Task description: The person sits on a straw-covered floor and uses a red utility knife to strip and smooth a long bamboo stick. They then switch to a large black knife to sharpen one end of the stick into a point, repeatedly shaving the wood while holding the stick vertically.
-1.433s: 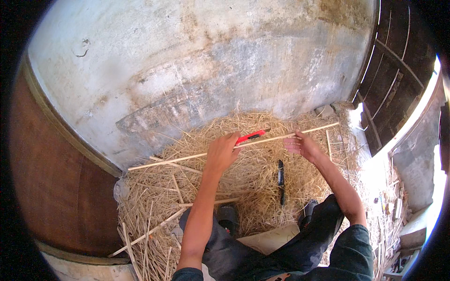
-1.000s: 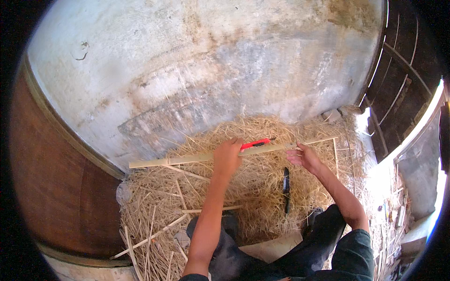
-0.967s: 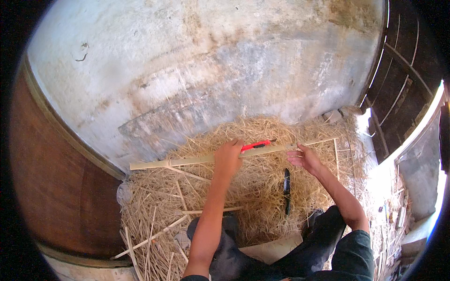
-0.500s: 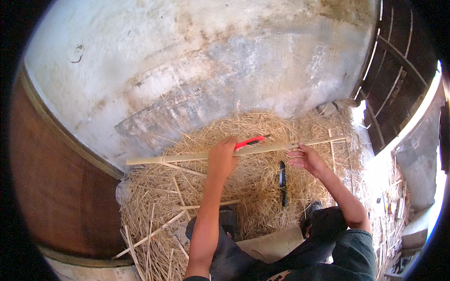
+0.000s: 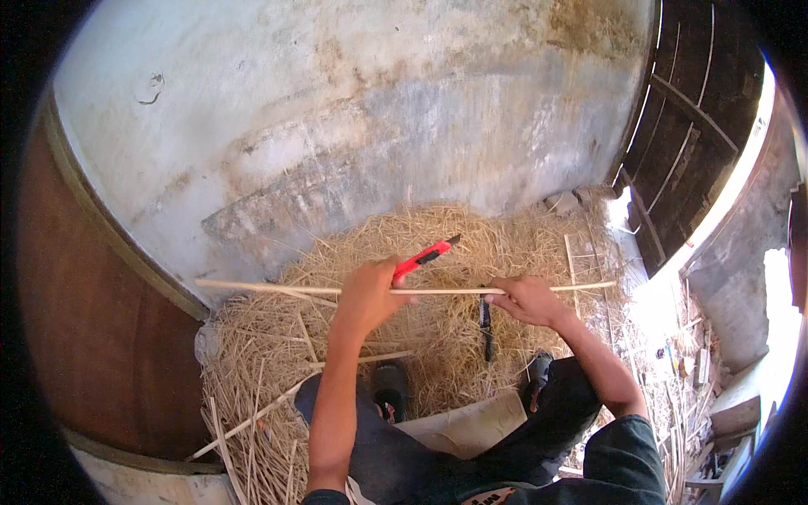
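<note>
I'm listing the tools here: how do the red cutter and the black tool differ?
The left hand holds the red cutter; the black tool lies on the straw. The cutter slants up rightward in the picture; the black tool runs nearly straight up and down. Both are long and slim.

Stained pale wall (image 5: 278,93); straw-littered floor (image 5: 539,248); dark plank panel (image 5: 715,80), bright glare (image 5: 648,316) right.

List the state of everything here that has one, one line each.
Left hand: closed on pale strip and red cutter
Right hand: gripping the strip
Pale strip: whole, nearly level
Red cutter: blade out
Black tool: lying on straw
Straw: loose, scattered
Wall: stained
</note>
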{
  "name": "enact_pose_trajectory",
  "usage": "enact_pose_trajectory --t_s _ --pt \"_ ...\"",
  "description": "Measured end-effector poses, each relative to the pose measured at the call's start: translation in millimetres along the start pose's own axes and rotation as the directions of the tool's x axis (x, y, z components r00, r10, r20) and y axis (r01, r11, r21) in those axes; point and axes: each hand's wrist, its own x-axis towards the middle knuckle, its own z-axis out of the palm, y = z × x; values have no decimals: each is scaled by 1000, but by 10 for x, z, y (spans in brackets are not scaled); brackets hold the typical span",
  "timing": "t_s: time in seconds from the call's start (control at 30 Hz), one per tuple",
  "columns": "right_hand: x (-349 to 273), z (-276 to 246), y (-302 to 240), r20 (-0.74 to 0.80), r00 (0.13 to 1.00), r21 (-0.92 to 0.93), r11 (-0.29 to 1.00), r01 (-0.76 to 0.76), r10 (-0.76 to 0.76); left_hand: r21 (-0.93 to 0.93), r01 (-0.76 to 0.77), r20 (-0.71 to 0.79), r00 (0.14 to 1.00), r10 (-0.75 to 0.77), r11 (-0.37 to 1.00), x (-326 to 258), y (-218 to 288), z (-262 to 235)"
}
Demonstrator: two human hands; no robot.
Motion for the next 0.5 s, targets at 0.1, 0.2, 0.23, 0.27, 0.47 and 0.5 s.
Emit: enact_pose_trajectory --t_s 0.1,0.2,0.23,0.27,0.47,0.5 --pt "-105 46 -153 -30 1000 39 999 6 -5 210 -227 -347 892 289 951 -171 211 -223" --pt "-271 14 -194 -50 995 166 983 -78 88 276 -353 -553 703 448 894 -418 489 -433" --pt "-312 -24 -215 -48 990 210 971 -117 130 246 -372 -597 669 442 895 -483 544 -477" --pt "-351 -7 -216 -147 984 320 946 -47 99 74 -379 -670 666 328 922 -548 507 -428" --pt "-457 -23 -394 -134 977 771 637 -1 164 -831 -391 -515 810 -280 397 -890 433 194" --pt "-469 3 -468 -123 979 827 562 10 164 -874 -382 -464 840 -283 300 -894 438 299"
